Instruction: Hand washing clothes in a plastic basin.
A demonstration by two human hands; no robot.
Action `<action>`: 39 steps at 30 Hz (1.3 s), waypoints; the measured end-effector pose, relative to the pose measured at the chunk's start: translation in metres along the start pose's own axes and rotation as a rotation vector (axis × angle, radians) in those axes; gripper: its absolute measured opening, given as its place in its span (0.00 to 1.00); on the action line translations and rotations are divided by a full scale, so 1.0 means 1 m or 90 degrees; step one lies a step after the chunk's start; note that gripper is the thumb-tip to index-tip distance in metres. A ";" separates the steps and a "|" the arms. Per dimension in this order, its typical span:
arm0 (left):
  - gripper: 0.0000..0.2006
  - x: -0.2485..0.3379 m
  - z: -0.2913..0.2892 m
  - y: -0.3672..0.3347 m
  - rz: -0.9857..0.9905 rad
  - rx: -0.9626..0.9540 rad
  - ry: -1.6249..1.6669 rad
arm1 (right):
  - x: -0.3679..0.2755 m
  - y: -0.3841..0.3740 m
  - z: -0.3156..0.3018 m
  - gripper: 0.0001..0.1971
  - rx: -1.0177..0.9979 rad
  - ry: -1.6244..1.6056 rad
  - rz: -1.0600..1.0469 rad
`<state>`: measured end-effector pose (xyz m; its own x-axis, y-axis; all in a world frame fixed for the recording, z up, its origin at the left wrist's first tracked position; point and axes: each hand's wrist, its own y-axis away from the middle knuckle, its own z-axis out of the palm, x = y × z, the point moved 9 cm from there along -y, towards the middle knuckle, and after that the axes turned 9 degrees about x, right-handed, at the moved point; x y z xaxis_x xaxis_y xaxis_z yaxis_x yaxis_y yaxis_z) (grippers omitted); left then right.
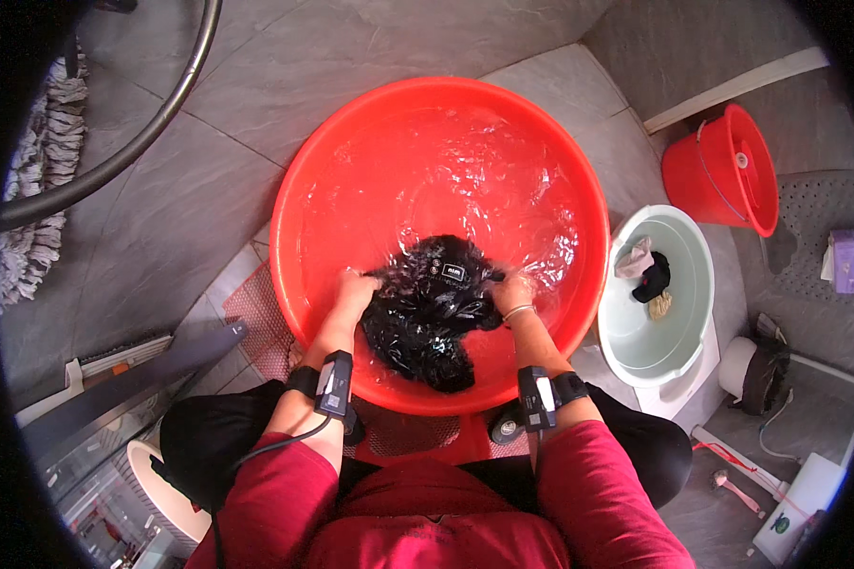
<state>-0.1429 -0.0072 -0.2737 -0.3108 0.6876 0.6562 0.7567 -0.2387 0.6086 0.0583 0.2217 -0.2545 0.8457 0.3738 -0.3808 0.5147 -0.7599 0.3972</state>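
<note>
A large round red basin [299, 171] holds rippling water, with a soaked black garment [417, 327] spread in its near half. The cloth is bunched, with a small white-edged label near its far part. My left hand [354, 292] is closed on the garment's left edge. On the opposite side, my right hand [516, 292], with a bracelet at the wrist, grips the right edge. The cloth stretches between both hands at the water's surface. Some fingertips are hidden by cloth and splashing water.
To the right, a pale green basin [626, 356] holds several small cloth pieces [652, 275]. Behind it a red bucket [697, 171] leans, tilted. A grey mop head [38, 180] hangs at the far left, near a curved dark bar [152, 128]. A brush [738, 495] lies at the lower right.
</note>
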 end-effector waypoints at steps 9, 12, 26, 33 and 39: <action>0.08 0.134 -0.060 0.027 0.236 0.002 0.380 | -0.022 -0.012 -0.107 0.18 0.227 -0.625 0.033; 0.11 0.160 -0.069 0.048 0.249 -0.053 0.314 | -0.056 0.004 -0.141 0.23 0.168 -0.695 -0.098; 0.14 0.190 -0.069 0.166 0.531 -0.058 -0.348 | -0.121 0.099 -0.198 0.19 0.021 0.060 -0.388; 0.06 0.285 -0.080 0.267 0.728 -0.064 -0.002 | -0.220 0.182 -0.254 0.21 0.074 -0.339 -0.600; 0.11 0.279 -0.085 0.285 0.477 -0.261 0.459 | -0.243 0.213 -0.270 0.34 0.194 -0.376 -0.565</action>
<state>-0.0629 0.0588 0.1205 -0.2171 -0.2515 0.9432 0.6868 -0.7260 -0.0355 0.0004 0.1129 0.1484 -0.0478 0.5999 -0.7987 0.7800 -0.4771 -0.4050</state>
